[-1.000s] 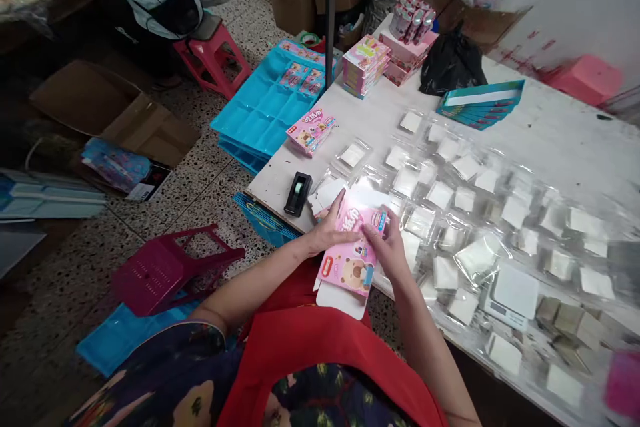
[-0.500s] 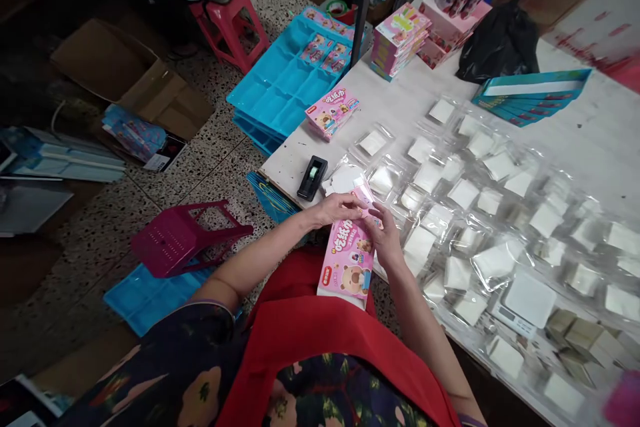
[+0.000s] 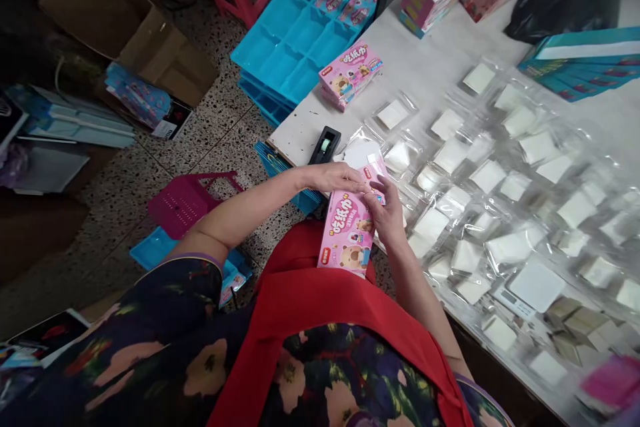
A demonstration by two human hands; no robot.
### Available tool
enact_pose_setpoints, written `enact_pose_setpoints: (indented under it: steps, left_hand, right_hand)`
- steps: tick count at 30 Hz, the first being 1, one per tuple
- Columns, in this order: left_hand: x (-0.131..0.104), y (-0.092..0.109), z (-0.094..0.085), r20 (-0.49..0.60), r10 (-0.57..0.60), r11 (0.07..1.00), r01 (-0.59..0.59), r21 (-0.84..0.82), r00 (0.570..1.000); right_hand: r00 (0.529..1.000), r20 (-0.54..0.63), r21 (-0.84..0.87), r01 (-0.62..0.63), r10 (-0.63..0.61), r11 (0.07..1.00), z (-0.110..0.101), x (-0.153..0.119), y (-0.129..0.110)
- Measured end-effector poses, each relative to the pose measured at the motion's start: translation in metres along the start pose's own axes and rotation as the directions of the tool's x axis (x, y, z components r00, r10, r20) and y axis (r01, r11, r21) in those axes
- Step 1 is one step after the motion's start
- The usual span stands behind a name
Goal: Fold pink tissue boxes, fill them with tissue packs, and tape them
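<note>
A pink printed box (image 3: 345,233) with a bear picture rests upright against the red apron (image 3: 320,300) at the table's near edge. My left hand (image 3: 337,177) lies across its upper part, fingers pressed together on it. From the other side my right hand (image 3: 387,210) grips the same box, its fingertips close to those of my left hand. Pink and white card flaps (image 3: 367,157) stick out beyond my fingers. A black tape dispenser (image 3: 326,145) stands just past my left hand. Another pink box (image 3: 350,73) lies farther back on the table.
Clear plastic trays with white squares (image 3: 487,175) cover much of the table (image 3: 425,60). A white scale (image 3: 537,285) sits at the right. Blue trays (image 3: 270,47) are stacked left of the table. A magenta stool (image 3: 183,207) and cardboard box (image 3: 165,60) are on the floor.
The view has shifted, so table items appear larger. Both hands remain on the box; my left hand now lies flatter across it, with its fingers extended toward my right hand.
</note>
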State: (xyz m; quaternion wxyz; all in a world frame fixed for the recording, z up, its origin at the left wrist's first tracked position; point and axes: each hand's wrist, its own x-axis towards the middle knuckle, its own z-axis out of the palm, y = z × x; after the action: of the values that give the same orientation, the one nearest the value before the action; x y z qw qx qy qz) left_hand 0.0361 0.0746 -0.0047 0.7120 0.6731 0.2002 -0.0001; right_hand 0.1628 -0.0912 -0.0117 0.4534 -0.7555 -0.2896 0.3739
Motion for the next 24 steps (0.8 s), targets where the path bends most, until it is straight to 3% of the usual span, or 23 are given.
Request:
enact_pose_setpoints:
  steps: [3, 5, 7, 9, 10, 13, 14, 15, 17, 20, 22, 24]
  left_hand:
    - [-0.025, -0.011, 0.02, -0.254, 0.031, 0.999, -0.02, 0.047, 0.967]
    - [-0.041, -0.023, 0.037, -0.468, 0.051, 0.998, -0.026, 0.059, 0.882]
    - [-0.05, -0.036, 0.045, -0.566, 0.034, 0.999, -0.025, 0.025, 0.824]
    - [-0.05, -0.052, 0.038, -0.598, -0.024, 0.998, -0.018, -0.065, 0.801]
    - [-0.048, -0.061, 0.028, -0.635, -0.055, 0.995, -0.014, -0.102, 0.77]
    - [-0.038, -0.093, -0.009, -0.787, -0.14, 0.99, 0.105, -0.096, 0.601]
    - [-0.034, -0.104, -0.02, -0.803, -0.17, 0.979, 0.187, -0.074, 0.571]
    - [-0.03, -0.114, -0.028, -0.796, -0.204, 0.962, 0.266, -0.056, 0.569]
    - [-0.023, -0.13, -0.039, -0.75, -0.268, 0.934, 0.355, -0.047, 0.605]
    - [-0.014, -0.136, -0.042, -0.729, -0.279, 0.934, 0.353, -0.054, 0.625]
    - [-0.01, -0.13, -0.04, -0.755, -0.254, 0.937, 0.346, -0.039, 0.604]
    - [-0.009, -0.12, -0.036, -0.801, -0.238, 0.943, 0.328, -0.056, 0.549]
  right_hand:
    - [0.998, -0.054, 0.0, -0.043, 0.043, 0.999, 0.004, 0.002, -0.002]
    - [0.992, -0.042, 0.075, -0.119, 0.123, 0.99, 0.01, 0.003, -0.001]
    - [0.97, 0.062, 0.191, -0.242, 0.234, 0.951, 0.017, 0.009, 0.0]
    - [0.934, 0.18, 0.267, -0.348, 0.309, 0.898, 0.025, 0.023, 0.001]
    - [0.921, 0.217, 0.27, -0.374, 0.323, 0.887, 0.03, 0.033, 0.001]
    - [0.896, 0.318, 0.109, -0.36, 0.31, 0.927, 0.048, 0.065, 0.0]
    - [0.877, 0.38, 0.012, -0.323, 0.294, 0.946, 0.057, 0.074, 0.001]
    - [0.848, 0.449, -0.091, -0.271, 0.282, 0.958, 0.066, 0.08, 0.003]
    - [0.788, 0.552, -0.263, -0.145, 0.272, 0.954, 0.084, 0.087, 0.009]
    - [0.759, 0.582, -0.402, -0.043, 0.292, 0.915, 0.105, 0.087, 0.021]
    - [0.762, 0.576, -0.45, -0.007, 0.297, 0.893, 0.112, 0.085, 0.028]
    - [0.773, 0.564, -0.509, 0.05, 0.289, 0.859, 0.114, 0.085, 0.032]
